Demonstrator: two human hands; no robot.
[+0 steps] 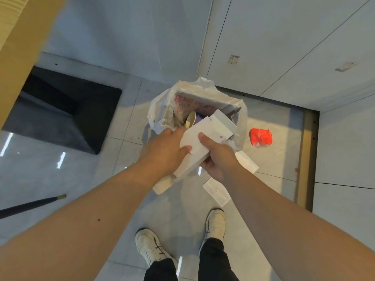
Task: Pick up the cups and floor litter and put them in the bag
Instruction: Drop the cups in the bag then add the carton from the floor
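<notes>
A white plastic bag [160, 106] with red print stands open on the tiled floor, against the wall. Inside it I see a paper cup [190, 119] and other rubbish. Both hands hold a flat white cardboard box [215, 128] over the bag's mouth, its far end tilted into the opening. My left hand [164, 153] grips the box's left edge and my right hand [217, 157] holds it from below and the right, thumb on top. A crumpled red wrapper [260, 137] lies on the floor right of the bag.
A white paper slip [217, 191] and a white card piece [247, 162] lie on the floor near my right arm; another white piece [162, 186] lies under the box. A black wedge-shaped base [67, 110] sits at left, a dark pole [30, 205] lower left. My shoes [215, 224] stand below.
</notes>
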